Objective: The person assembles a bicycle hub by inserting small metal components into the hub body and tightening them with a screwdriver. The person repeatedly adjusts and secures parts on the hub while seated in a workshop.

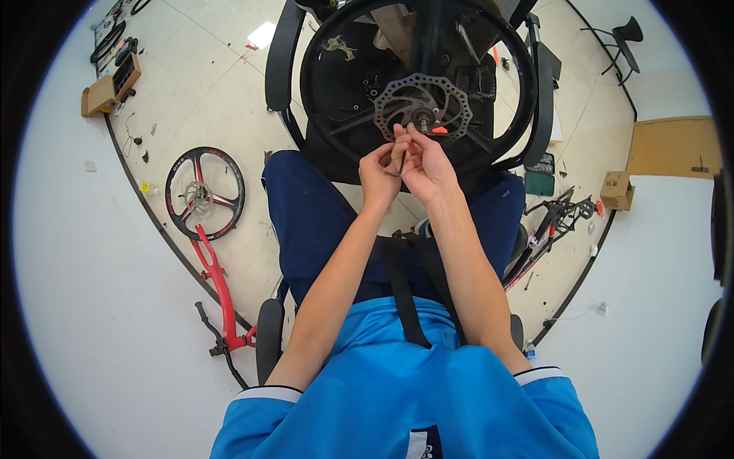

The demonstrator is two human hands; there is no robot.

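Left hand (pixel 378 174) and right hand (pixel 425 162), both pinched shut on a thin, stiff dark metal key (pixel 401 162), work at six o'clock of the rigid, sharp-edged silver steel brake disc (pixel 397 98), best gripped by its rim.

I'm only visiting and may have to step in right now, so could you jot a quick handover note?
Left hand and right hand: together at the brake disc of the black wheel on the lap, pinching a thin dark tool.
Wheel leans against a chair.
Second wheel with red fork lies on the floor, left.
Done: cannot tell.
Left: probably the disc work.
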